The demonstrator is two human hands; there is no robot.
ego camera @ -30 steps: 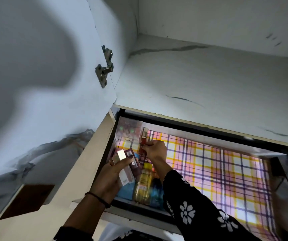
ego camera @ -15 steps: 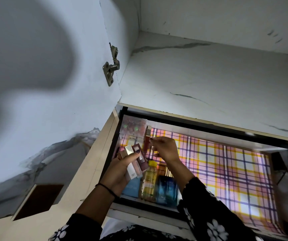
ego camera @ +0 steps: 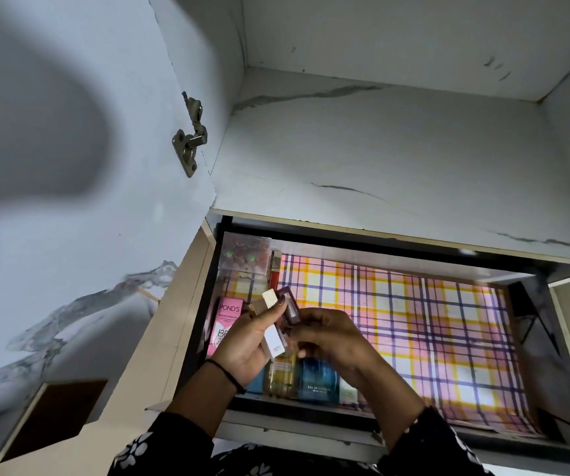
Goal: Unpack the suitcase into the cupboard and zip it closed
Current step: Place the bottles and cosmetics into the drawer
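Both hands are up over the open drawer (ego camera: pixel 414 321), just above the bottles (ego camera: pixel 318 376) at its front. The left hand (ego camera: pixel 246 341) is palm up and grips 2 small boxes, a white box (ego camera: pixel 271 324) and a purple box (ego camera: pixel 289 308). The right hand (ego camera: pixel 328 334) curls its fingers against the purple box; I cannot tell if it grips.
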